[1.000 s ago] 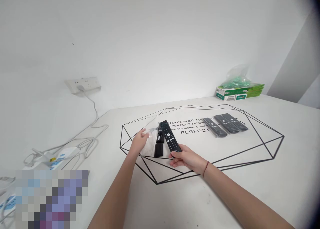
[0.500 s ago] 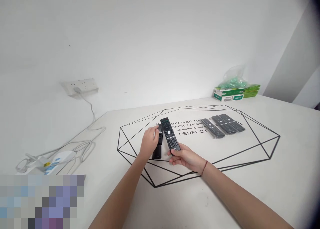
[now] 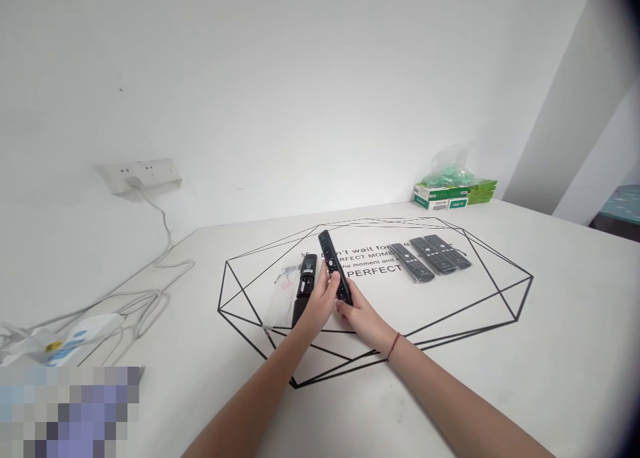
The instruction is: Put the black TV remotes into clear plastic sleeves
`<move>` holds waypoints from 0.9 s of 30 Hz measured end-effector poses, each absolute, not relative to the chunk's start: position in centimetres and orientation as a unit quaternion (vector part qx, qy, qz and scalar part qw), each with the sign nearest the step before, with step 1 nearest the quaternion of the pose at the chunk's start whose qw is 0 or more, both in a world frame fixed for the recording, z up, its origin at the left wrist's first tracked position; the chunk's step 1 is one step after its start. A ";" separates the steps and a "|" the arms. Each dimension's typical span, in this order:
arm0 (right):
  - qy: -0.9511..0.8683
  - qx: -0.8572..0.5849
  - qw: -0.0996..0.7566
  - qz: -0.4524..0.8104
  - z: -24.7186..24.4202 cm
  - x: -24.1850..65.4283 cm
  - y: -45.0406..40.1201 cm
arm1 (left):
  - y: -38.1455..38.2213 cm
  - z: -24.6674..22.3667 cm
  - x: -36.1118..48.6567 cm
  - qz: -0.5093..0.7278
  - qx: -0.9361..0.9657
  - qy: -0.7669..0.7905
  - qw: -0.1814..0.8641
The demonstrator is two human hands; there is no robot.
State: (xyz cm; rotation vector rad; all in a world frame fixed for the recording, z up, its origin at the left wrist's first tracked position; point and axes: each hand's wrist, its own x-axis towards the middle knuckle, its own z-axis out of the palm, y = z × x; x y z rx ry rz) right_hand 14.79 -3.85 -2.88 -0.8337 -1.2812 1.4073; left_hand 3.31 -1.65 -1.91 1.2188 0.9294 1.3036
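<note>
A black remote control [image 3: 327, 251] is held up over the table, its button side turned partly to the right. My right hand [image 3: 363, 318] grips its lower end, thumb on the front. My left hand [image 3: 323, 298] closes on the same remote from the left, fingers along its edge. Just left of that hand, a second remote [image 3: 309, 266] lies face down with its battery compartment uncovered. Below it is a dark piece like a battery cover [image 3: 299, 310], partly behind my left hand. A clear plastic bag [image 3: 280, 301] lies flat beside them.
Three remotes in plastic sleeves [image 3: 434, 255] lie to the right on the printed table mat. Green and white boxes [image 3: 440, 195] with a clear bag of green items stand by the wall. Cables [image 3: 150, 295] and a power strip are at left, below a wall socket [image 3: 150, 173].
My left hand has left the face-down remote and come onto the remote in my right hand. That remote has been turned more edge-on. The view has shifted slightly right.
</note>
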 end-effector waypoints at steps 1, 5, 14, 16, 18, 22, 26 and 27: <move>-0.548 -0.349 0.516 0.559 -2.6 14.7 -4.0 | -1.7 -1.7 3.2 0.544 0.510 0.395 0.537; -0.510 -0.364 0.499 0.599 -2.1 14.7 -4.0 | -1.7 -1.1 2.8 0.526 0.497 0.358 0.591; -0.421 -0.344 0.472 0.694 -2.7 14.7 -3.5 | -1.6 -1.5 2.8 0.527 0.486 0.322 0.618; -0.437 -0.337 0.471 0.689 -3.0 14.8 -3.4 | -1.5 -1.5 2.8 0.528 0.487 0.331 0.612; -0.451 -0.331 0.470 0.682 -3.3 14.8 -3.3 | -1.5 -1.6 2.7 0.527 0.491 0.344 0.603; -0.466 -0.330 0.466 0.676 -3.8 14.8 -3.1 | -1.5 -1.6 2.6 0.529 0.493 0.363 0.587; -0.477 -0.321 0.443 0.688 -3.5 15.1 -3.0 | -1.3 -1.8 2.5 0.550 0.494 0.371 0.562; -0.479 -0.317 0.436 0.693 -3.3 15.3 -2.9 | -1.3 -1.8 2.5 0.559 0.494 0.372 0.553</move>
